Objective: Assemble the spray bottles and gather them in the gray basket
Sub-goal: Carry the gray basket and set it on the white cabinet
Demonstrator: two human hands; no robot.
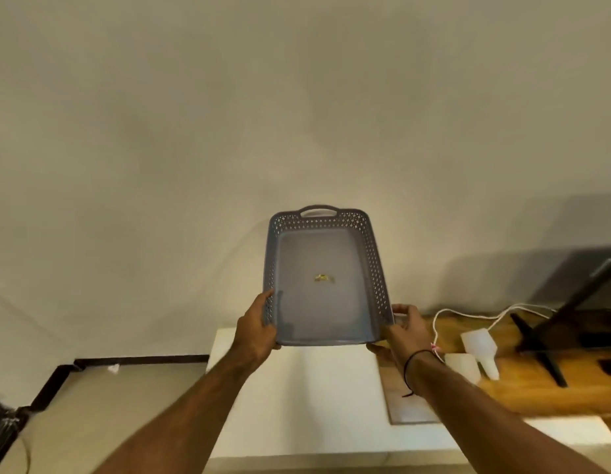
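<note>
Both hands, left hand and right hand, grip the gray basket tilted up, long axis pointing away, above the white surface.

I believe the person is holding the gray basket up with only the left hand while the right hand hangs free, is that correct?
Not quite: the head view shows both hands holding the gray basket up. The left hand grips its left side and the right hand grips its right corner; neither hangs free.
</note>
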